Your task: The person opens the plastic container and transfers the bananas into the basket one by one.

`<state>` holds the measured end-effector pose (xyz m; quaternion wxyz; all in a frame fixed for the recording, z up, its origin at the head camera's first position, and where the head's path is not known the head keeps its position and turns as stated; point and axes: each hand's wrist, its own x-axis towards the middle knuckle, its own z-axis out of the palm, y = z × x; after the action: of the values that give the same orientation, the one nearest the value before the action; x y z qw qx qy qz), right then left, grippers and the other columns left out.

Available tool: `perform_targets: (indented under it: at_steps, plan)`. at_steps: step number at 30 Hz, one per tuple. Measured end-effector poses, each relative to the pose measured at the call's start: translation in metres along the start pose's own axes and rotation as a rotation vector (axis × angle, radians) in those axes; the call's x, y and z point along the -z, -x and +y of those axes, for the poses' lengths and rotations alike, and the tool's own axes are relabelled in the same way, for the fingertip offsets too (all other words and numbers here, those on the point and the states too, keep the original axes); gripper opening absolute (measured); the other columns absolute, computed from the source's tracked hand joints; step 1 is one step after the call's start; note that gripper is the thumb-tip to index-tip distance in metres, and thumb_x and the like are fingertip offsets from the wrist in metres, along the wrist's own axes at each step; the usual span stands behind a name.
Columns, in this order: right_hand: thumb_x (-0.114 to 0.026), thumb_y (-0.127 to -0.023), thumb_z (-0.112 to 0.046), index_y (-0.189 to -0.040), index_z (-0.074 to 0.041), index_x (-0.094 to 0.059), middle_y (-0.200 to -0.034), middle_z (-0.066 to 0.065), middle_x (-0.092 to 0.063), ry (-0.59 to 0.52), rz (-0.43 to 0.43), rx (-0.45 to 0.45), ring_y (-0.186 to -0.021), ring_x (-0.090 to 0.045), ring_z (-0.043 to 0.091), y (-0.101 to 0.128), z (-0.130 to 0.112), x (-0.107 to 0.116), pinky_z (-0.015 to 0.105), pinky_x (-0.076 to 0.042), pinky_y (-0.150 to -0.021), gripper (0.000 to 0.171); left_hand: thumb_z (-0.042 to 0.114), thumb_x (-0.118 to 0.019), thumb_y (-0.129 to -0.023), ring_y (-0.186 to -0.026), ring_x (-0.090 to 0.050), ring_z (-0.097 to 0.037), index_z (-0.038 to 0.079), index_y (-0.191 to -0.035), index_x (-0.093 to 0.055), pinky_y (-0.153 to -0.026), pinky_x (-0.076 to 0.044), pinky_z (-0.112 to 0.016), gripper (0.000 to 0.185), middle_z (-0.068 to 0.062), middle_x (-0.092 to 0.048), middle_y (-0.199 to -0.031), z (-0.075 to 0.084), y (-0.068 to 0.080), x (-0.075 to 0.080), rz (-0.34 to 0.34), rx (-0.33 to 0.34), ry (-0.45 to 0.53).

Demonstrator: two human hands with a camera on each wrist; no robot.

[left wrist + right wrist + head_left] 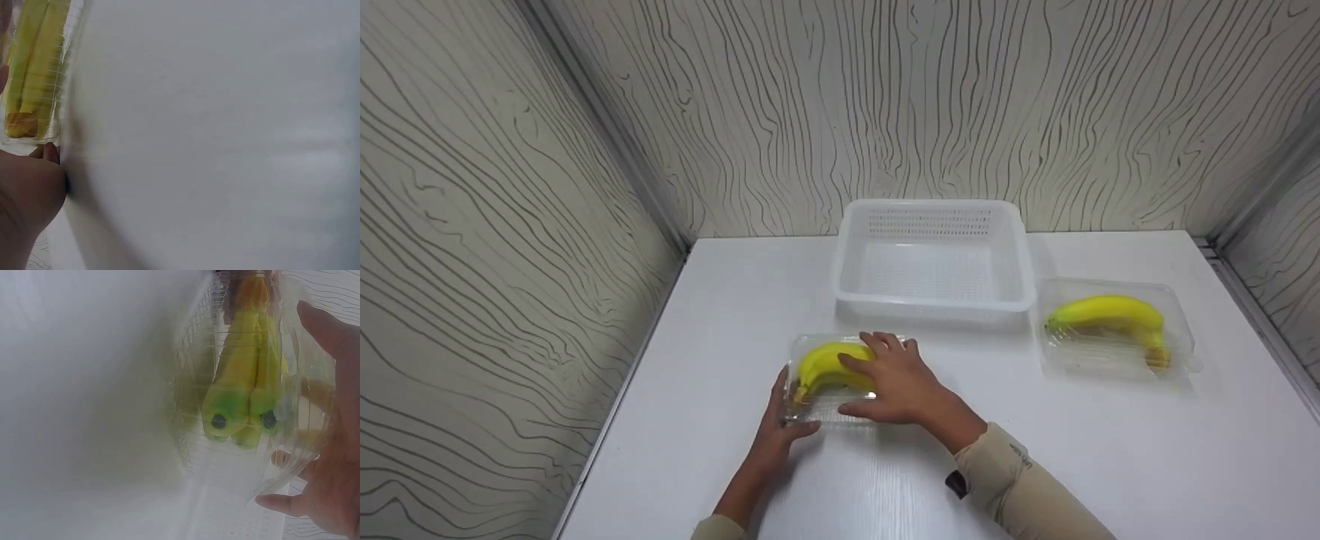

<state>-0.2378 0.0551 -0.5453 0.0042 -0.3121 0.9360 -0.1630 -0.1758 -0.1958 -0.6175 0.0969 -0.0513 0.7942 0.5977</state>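
Observation:
In the head view, a clear plastic clamshell box [829, 415] with a bunch of yellow bananas [826, 361] inside lies on the white table. My left hand [772, 435] holds the box's left end, fingers along the side and thumb by the front corner. Over the right part of the lid, my right hand [898, 384] rests with spread fingers. In the right wrist view, the lid [306, 439] lies under that hand, and the bananas' green, dark-tipped ends [236, 417] show through the plastic. The left wrist view shows only part of the box [59, 73].
A white perforated basket [934, 304] stands behind the box, near the patterned back wall [840, 112]. At the right, another clear box [1102, 364] holds yellow bananas [1110, 307]. A patterned side wall [495, 262] rises along the table's left edge.

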Motion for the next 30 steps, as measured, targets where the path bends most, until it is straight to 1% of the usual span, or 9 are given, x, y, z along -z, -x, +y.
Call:
perform_targets:
  at_steps: [6,19,22,30]
  plan:
    - [-0.063,-0.088,-0.08,-0.153,-0.035,-0.059,-0.164,0.017,-0.049,0.017,-0.002,0.006,-0.148,-0.048,0.042,0.0001,0.0002,0.0012,0.068,-0.043,-0.109,0.079,0.026,-0.077,-0.085,-0.169,-0.004,-0.046,0.034,-0.173,-0.011,-0.129,-0.006,-0.078,0.111,-0.01,-0.009,-0.183,0.0014,0.0005,0.0007,-0.003,-0.01,0.002]
    - [-0.062,-0.088,-0.082,-0.154,-0.035,-0.058,-0.165,0.017,-0.048,-0.003,-0.022,-0.006,-0.15,-0.046,0.042,-0.0021,-0.0004,0.0019,0.068,-0.043,-0.11,0.081,0.028,-0.077,-0.086,-0.168,-0.007,-0.048,0.035,-0.173,-0.011,-0.128,-0.009,-0.08,0.109,-0.012,-0.01,-0.183,0.0002,0.0018,0.0025,0.001,-0.015,-0.023]
    - [-0.063,-0.088,-0.081,-0.154,-0.035,-0.058,-0.165,0.017,-0.048,-0.008,-0.025,-0.007,-0.15,-0.046,0.042,-0.0018,-0.0007,0.0023,0.069,-0.042,-0.11,0.081,0.028,-0.077,-0.086,-0.168,-0.007,-0.049,0.035,-0.173,-0.011,-0.127,-0.009,-0.08,0.109,-0.012,-0.009,-0.183,-0.0006,0.0013,0.0027,0.001,-0.01,-0.027]
    - [-0.062,-0.087,-0.083,-0.154,-0.037,-0.058,-0.166,0.015,-0.047,-0.004,-0.037,-0.024,-0.151,-0.045,0.039,-0.0025,0.0013,0.0024,0.066,-0.041,-0.112,0.081,0.029,-0.077,-0.085,-0.168,-0.006,-0.047,0.036,-0.173,-0.009,-0.128,-0.01,-0.078,0.111,-0.01,-0.008,-0.183,0.0007,-0.0027,0.001,0.002,0.035,-0.014]
